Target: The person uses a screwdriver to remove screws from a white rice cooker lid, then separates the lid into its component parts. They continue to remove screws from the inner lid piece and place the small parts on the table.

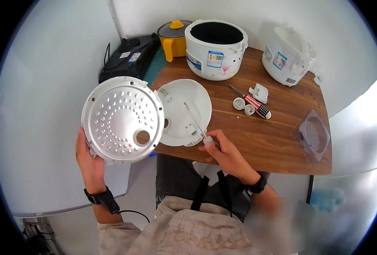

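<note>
steadying the dimpled metal plate [112, 123] matters most here: it sits raised at the person's left, overlapping the white shell [178, 115] in view, and the left hand [90, 163] has its grip closed on the lower left rim only. spreading those fingers further beneath would likely curb tipping. the right hand [226, 156] has its grip curled round the pale end of a thin-shafted tool [194, 118], probably a screwdriver, its shaft slanting over the shell. best keep that tip clear of the shell's inner face. if the dark spots on the rim are fastener holes, hold the shaft square to each and press before turning. the 2 round white caps [238, 103] and the striped screwdriver [256, 105] lie well apart on the worktop [261, 148], leaving elbow room.
</note>
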Motion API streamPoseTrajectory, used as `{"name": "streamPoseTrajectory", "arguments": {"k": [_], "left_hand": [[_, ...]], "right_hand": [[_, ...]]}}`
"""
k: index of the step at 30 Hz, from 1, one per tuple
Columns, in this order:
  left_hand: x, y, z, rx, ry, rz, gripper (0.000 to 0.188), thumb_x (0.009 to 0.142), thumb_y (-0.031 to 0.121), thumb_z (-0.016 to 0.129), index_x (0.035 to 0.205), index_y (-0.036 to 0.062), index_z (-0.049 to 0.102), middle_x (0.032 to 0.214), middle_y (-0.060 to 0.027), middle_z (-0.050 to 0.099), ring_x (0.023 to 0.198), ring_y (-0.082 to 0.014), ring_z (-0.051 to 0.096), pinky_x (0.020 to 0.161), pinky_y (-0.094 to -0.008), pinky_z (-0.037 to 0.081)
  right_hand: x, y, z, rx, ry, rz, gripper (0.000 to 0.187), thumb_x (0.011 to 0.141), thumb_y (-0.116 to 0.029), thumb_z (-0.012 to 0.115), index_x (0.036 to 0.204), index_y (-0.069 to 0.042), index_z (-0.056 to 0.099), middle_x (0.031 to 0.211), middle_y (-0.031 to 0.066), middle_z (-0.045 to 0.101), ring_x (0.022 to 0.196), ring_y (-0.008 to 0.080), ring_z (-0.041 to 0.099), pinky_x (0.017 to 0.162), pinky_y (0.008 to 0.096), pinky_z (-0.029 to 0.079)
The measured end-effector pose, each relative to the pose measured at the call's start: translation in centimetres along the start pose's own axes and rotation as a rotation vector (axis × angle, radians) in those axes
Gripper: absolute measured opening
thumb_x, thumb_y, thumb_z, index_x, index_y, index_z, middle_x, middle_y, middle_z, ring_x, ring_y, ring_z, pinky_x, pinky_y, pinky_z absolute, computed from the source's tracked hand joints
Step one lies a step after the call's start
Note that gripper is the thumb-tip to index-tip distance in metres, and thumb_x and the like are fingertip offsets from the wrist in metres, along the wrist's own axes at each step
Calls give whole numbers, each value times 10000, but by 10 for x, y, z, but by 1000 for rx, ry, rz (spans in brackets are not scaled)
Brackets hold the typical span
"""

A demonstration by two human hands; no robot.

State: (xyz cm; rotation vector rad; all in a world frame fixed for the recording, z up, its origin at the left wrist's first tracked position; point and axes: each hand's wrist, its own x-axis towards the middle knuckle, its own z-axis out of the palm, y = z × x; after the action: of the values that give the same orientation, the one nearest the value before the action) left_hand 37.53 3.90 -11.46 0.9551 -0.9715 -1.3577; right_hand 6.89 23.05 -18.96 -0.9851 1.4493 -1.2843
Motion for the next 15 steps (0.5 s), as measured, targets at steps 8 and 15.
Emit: {"name": "streamPoseTrajectory", "arguments": {"k": [8, 15], "left_hand": [[-5, -17, -23, -25, -9, -107, 410, 1066, 344, 486, 1291, 16, 586, 1215, -61, 652, 1102, -173, 644, 921, -347, 541], [-7, -28, -29, -23, 14, -218, 400, 1057, 345, 499, 1266, 19, 600, 1188, -64, 665, 1072, -170, 660, 902, -342, 555]], "right_hand": [[37, -13, 23, 292, 3, 170, 339, 1072, -259, 491, 1304, -42, 374, 1271, 125, 530, 1084, 210, 665, 716, 323, 609], [80, -19, 41, 408, 2, 185, 321, 1065, -253, 502, 1259, -30, 377, 1276, 140, 530, 1077, 236, 666, 712, 350, 614]]}}
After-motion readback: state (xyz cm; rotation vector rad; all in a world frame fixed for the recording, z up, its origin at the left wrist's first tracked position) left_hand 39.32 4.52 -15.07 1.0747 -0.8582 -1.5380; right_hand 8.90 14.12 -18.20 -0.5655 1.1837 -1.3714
